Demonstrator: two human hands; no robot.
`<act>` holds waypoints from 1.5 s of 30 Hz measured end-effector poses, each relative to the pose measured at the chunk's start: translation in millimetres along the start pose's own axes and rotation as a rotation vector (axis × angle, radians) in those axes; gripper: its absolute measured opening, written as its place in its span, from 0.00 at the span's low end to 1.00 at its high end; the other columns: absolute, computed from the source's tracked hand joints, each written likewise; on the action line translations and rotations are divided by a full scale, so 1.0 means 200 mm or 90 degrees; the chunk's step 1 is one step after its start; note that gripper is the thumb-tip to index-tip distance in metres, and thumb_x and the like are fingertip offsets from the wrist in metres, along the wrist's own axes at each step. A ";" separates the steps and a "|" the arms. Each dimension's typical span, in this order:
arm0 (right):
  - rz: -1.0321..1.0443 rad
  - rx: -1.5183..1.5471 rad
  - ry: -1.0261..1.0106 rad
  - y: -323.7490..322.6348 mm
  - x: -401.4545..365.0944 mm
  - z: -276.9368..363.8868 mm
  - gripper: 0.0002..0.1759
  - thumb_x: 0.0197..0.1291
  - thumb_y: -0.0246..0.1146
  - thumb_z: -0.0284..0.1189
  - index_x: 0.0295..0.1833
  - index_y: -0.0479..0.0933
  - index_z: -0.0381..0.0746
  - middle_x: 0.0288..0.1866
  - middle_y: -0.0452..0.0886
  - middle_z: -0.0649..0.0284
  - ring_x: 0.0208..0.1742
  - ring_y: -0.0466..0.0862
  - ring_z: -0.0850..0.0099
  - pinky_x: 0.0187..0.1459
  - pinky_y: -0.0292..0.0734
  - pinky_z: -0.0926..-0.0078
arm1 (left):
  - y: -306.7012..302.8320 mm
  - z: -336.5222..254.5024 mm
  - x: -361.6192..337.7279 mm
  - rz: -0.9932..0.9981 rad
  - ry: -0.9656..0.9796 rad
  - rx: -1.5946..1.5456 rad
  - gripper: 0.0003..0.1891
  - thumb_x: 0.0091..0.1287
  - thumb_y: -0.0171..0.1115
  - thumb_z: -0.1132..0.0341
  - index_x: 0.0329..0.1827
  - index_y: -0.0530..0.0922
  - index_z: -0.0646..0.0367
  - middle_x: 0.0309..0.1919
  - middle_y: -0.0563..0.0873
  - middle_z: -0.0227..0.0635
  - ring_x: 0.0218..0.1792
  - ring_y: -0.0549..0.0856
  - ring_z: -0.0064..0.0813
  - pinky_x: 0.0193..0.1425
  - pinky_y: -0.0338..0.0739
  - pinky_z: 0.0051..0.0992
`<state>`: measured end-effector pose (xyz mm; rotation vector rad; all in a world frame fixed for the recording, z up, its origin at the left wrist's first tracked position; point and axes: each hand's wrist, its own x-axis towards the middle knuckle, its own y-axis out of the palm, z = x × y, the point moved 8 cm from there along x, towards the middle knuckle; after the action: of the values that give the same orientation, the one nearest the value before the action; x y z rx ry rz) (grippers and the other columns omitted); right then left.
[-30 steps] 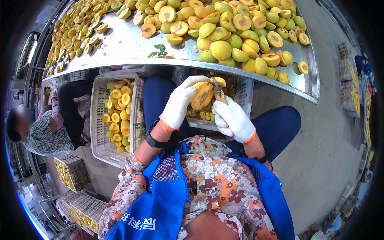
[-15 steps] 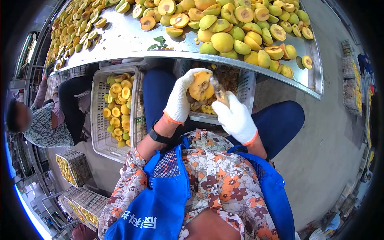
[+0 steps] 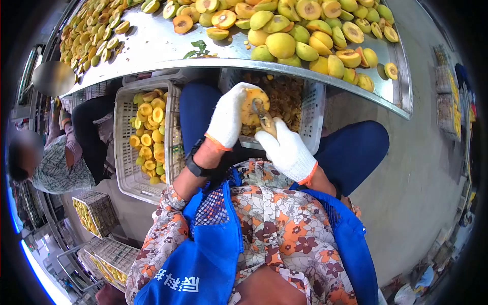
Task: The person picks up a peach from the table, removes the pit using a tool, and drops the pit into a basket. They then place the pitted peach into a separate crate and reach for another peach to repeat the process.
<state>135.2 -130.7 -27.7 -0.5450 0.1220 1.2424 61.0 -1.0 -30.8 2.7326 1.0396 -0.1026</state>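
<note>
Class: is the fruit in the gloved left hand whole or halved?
Halved: the fruit in the left hand shows a flat orange cut face, where the right hand presses a tool.

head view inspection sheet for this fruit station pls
surface: steel table piled with halved and whole yellow-green fruit
job's things: fruit half, with pitting tool at its cut face
clutter: leaf sprig on the table
grips: left hand shut on fruit half; right hand shut on pitting tool
cables: nothing seen
surroundings: white crate of cut halves at left, scrap crate under the hands, seated co-worker, floor crates
</note>
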 end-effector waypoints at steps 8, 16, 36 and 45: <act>-0.044 0.112 -0.056 -0.01 0.03 0.00 0.23 0.73 0.63 0.42 0.54 0.72 0.30 0.37 0.82 0.36 0.44 0.86 0.39 0.41 0.79 0.51 | 0.06 -0.19 -0.04 -0.075 0.117 0.187 0.20 0.81 0.49 0.58 0.68 0.75 0.60 0.62 0.81 0.37 0.59 0.80 0.23 0.64 0.76 0.26; 0.160 0.539 0.108 0.08 -0.05 0.00 0.10 0.79 0.56 0.36 0.56 0.71 0.42 0.26 0.73 0.67 0.18 0.69 0.77 0.19 0.63 0.75 | 0.06 -0.09 -0.01 -0.141 0.059 0.235 0.12 0.81 0.52 0.64 0.56 0.80 0.60 0.42 0.87 0.32 0.43 0.83 0.17 0.49 0.79 0.22; 0.359 0.836 0.213 0.16 -0.09 0.01 0.15 0.83 0.45 0.43 0.47 0.72 0.48 0.16 0.61 0.73 0.09 0.56 0.81 0.13 0.50 0.80 | 0.09 0.02 0.07 -0.098 0.139 0.053 0.13 0.81 0.53 0.59 0.55 0.78 0.58 0.40 0.87 0.40 0.41 0.86 0.25 0.52 0.81 0.30; 0.434 0.848 0.197 0.18 -0.06 0.05 0.17 0.84 0.43 0.43 0.48 0.73 0.48 0.16 0.60 0.76 0.08 0.57 0.84 0.14 0.51 0.80 | 0.04 0.06 0.09 -0.060 0.130 -0.039 0.17 0.84 0.44 0.58 0.56 0.77 0.60 0.41 0.86 0.36 0.39 0.85 0.22 0.45 0.82 0.25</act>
<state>95.8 -128.1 -26.8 0.5346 1.3707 1.3982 79.1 1.8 -43.9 2.6806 1.2037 0.1938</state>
